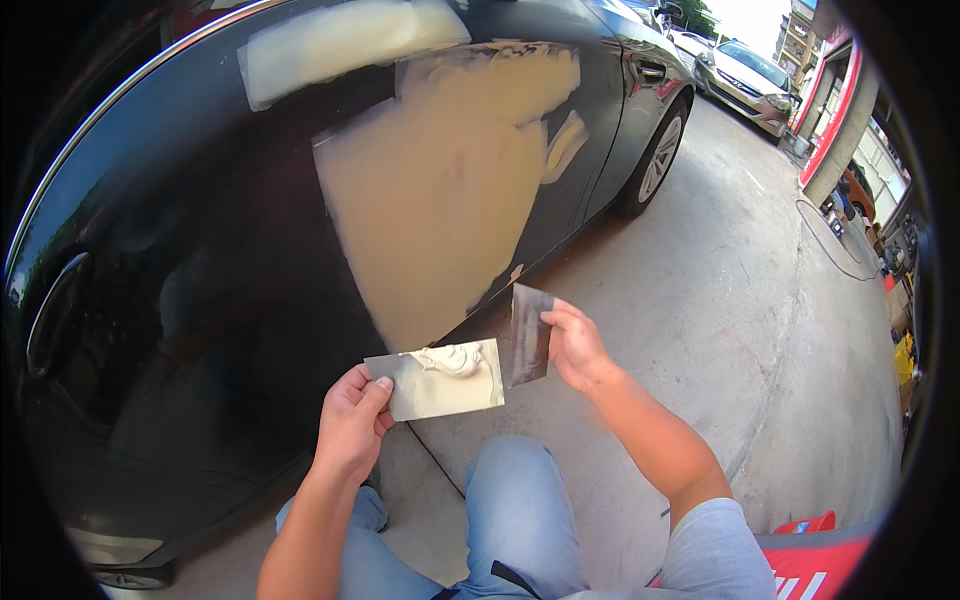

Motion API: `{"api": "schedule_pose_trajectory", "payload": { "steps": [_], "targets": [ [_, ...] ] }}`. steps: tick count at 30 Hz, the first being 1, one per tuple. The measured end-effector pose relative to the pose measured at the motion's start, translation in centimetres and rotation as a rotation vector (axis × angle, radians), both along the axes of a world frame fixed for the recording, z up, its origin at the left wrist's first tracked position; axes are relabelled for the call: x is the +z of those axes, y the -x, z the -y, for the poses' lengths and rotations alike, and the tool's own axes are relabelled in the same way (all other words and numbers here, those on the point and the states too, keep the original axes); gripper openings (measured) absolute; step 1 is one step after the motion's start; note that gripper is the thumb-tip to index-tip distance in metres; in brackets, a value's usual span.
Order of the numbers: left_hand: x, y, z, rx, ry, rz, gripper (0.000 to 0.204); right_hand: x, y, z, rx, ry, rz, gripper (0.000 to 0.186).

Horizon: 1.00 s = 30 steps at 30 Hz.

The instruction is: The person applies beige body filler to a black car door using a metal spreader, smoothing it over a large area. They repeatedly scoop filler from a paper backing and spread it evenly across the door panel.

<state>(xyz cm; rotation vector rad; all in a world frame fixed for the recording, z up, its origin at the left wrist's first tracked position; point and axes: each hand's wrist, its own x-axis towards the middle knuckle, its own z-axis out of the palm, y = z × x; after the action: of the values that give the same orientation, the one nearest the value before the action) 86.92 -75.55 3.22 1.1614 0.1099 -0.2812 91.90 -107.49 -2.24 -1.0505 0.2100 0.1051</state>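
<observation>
My left hand (356,418) is closed on the left end of a flat rectangular metal plate (440,402). A thick mound of cream-coloured body filler (456,359) lies along the plate's upper side, with a thinner smear below it. In my right hand (580,345) I grip a thin dark spreader blade (530,335), held upright just right of the plate, with a narrow gap between them. In front of both hands is a black car's side panel (200,230), bearing a large beige filler patch (440,190) and a paler strip (350,45) above it.
The car's wheel (660,158) stands at the far right of the panel. Beyond it a silver car (745,82) is parked. Concrete floor (740,290) spreads to my right, with a cable (832,250) and cluttered goods along the shopfront. A red object (820,565) sits at lower right.
</observation>
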Motion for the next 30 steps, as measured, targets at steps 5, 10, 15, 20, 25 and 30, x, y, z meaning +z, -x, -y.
{"api": "schedule_pose_trajectory", "payload": {
  "steps": [5, 10, 15, 20, 25, 30],
  "targets": [
    [-0.5, -0.2, -0.2, 0.123, -0.180, 0.171, 0.025, 1.6, 2.0, -2.7, -0.204, 0.017, 0.176, 0.021],
    [-0.5, 0.1, 0.0, 0.150, -0.377, 0.330, 0.027, 2.9, 3.1, -5.7, -0.201, 0.201, 0.337, 0.015],
    [-0.5, 0.5, 0.5, 0.182, -0.377, 0.393, 0.026, 3.0, 2.2, -6.8, -0.165, 0.159, 0.383, 0.013],
    [-0.4, 1.1, 0.3, 0.089, -0.485, 0.505, 0.025, 1.9, 2.0, -7.5, -0.173, 0.196, 0.416, 0.013],
    [-0.2, 1.5, 0.2, -0.005, -0.510, 0.470, 0.024, 0.5, 3.8, -8.7, -0.167, 0.291, 0.422, 0.013],
    [-0.8, 1.2, 1.4, -0.064, -0.480, 0.535, 0.032, 0.0, 4.4, -10.9, -0.196, 0.163, 0.436, 0.015]
  ]
}}
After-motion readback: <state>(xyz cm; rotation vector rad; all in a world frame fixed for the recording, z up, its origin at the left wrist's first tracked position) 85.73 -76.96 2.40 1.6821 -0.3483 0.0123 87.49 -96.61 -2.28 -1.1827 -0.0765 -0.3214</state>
